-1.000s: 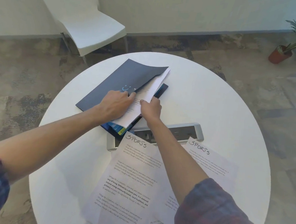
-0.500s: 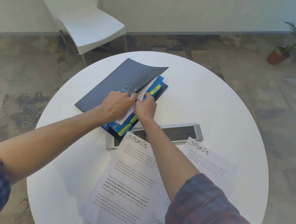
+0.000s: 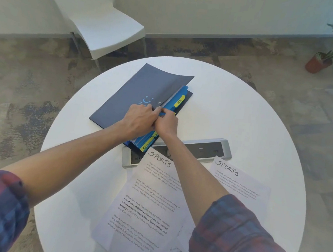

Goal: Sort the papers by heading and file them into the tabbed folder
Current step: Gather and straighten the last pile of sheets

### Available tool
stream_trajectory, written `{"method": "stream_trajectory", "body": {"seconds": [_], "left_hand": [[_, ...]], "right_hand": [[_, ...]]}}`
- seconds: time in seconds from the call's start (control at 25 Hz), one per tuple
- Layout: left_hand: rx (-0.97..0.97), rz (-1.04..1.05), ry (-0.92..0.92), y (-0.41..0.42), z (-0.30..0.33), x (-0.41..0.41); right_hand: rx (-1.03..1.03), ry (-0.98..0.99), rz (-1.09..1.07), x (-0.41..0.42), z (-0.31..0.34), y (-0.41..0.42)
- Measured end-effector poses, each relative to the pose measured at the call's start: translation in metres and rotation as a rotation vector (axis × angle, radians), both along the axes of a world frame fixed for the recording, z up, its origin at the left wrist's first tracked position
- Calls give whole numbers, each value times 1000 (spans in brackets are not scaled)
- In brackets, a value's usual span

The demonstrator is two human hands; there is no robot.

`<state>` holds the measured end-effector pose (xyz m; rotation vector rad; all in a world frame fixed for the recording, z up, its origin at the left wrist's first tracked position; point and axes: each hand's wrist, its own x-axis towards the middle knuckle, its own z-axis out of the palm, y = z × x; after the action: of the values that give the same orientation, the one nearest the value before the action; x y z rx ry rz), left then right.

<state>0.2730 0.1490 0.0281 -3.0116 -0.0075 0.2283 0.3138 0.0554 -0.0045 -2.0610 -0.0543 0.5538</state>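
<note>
Hands (image 3: 153, 122) pinch glossy folder (image 3: 136, 96) dividers

The round table (image 3: 253, 124) has bare surface at the far right and near left. A folder (image 3: 136, 94), power strip (image 3: 206, 150) and papers (image 3: 150, 201) fill its middle and near right.

"sports" is showing handwritten atop the near sheet (image 3: 151, 193) and the right sheet (image 3: 241, 186); yellow tab (image 3: 179, 101) beyond the fingers (image 3: 162, 113) is staying illegible.

Round white table (image 3: 243, 117), white chair (image 3: 108, 26), mottled carpet (image 3: 22, 91), potted plant (image 3: 322, 61)
</note>
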Motion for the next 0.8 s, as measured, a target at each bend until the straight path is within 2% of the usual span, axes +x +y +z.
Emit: {"method": "stream_trajectory", "body": {"seconds": [0.08,0.24,0.36,0.48,0.56,0.68,0.8], "left_hand": [[11,-2,32,-2,-6,-2],[-12,-22,101,-18,-17,-20],[-172,25,25,-33,-24,-55],[-349,190,-82,-45,-33,-110],[-394,385,-67,-55,-44,-149],[-298,586,80,-68,-62,-201],[-271,639,103,-80,-72,-233]], "right_hand": [[27,-17,-7,-13,-1,-19],[-46,-65,46,-56,-8,-66],[-103,-47,99,-93,-15,-105],[-192,-46,85,-131,-18,-148],[-288,-90,62,-156,-20,-177],[-398,-168,21,-195,-22,-215],[-457,-159,48,-223,-25,-241]]}}
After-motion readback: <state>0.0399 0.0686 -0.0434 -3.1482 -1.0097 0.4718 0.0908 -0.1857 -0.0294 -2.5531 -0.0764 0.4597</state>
